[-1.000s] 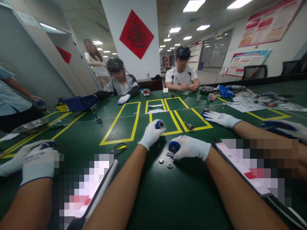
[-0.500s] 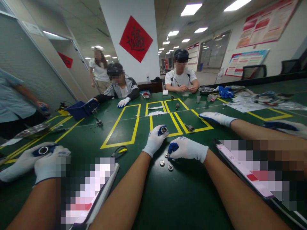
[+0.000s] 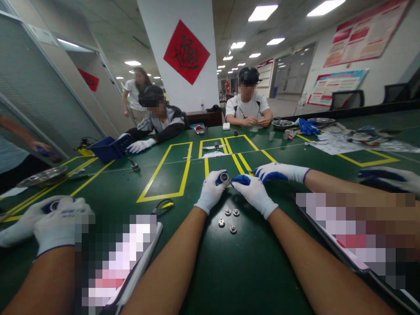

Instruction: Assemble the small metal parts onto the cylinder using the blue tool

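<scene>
My left hand (image 3: 211,190), in a white glove with blue palm, is closed around a short hollow metal cylinder (image 3: 224,178). Its open round end faces me. My right hand (image 3: 252,191), gloved alike, is beside the cylinder's right side with thumb and fingers pinched together. What sits between those fingertips is too small to make out. Below both hands, several small round metal discs with raised centres lie on the green table, among them a left disc (image 3: 222,222), a lower disc (image 3: 232,229) and a right disc (image 3: 236,213).
A co-worker's gloved hand (image 3: 278,172) reaches in close behind my right hand. Another co-worker's gloved hands (image 3: 62,216) work at left. Screened devices flank my forearms, including a left one (image 3: 131,258). Yellow tape (image 3: 164,199) marks the table; a blue bin (image 3: 106,149) stands far left.
My right hand has risen from the discs to the cylinder, uncovering one disc. The right co-worker's hand has moved left, towards mine. Across the table, a person's gloved hand has shifted towards the blue bin.
</scene>
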Tool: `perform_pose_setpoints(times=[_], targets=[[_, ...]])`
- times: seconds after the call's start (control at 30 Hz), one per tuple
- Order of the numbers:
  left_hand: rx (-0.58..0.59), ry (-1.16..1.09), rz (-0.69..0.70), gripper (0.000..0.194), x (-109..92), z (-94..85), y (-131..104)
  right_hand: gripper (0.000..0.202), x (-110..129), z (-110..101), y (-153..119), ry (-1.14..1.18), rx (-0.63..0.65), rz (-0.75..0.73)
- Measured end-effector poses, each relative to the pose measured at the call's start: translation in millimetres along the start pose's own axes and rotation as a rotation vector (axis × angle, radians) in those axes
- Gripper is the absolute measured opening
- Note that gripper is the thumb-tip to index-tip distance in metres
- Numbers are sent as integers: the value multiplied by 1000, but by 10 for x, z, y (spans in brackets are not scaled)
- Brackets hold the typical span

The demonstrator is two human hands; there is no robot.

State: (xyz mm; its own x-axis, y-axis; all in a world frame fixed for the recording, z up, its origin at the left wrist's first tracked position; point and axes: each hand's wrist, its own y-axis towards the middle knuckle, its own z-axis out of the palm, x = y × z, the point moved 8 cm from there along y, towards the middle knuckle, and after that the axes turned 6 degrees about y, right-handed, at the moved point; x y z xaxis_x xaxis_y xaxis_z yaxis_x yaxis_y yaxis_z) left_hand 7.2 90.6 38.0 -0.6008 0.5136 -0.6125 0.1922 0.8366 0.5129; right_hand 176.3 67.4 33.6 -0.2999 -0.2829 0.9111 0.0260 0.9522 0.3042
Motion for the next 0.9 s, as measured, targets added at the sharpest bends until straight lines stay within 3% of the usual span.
perform_pose_setpoints(times=[0.2, 0.43, 0.9], targets=[[-52, 42, 11, 38, 77, -15, 37, 19, 63, 57, 69, 30, -136, -90], [-45, 28, -2, 40, 191, 33, 61, 24, 204, 192, 60, -178, -274, -285], [-34, 85, 17, 38, 150, 61, 59, 22, 135, 205, 23, -309, -264, -348]])
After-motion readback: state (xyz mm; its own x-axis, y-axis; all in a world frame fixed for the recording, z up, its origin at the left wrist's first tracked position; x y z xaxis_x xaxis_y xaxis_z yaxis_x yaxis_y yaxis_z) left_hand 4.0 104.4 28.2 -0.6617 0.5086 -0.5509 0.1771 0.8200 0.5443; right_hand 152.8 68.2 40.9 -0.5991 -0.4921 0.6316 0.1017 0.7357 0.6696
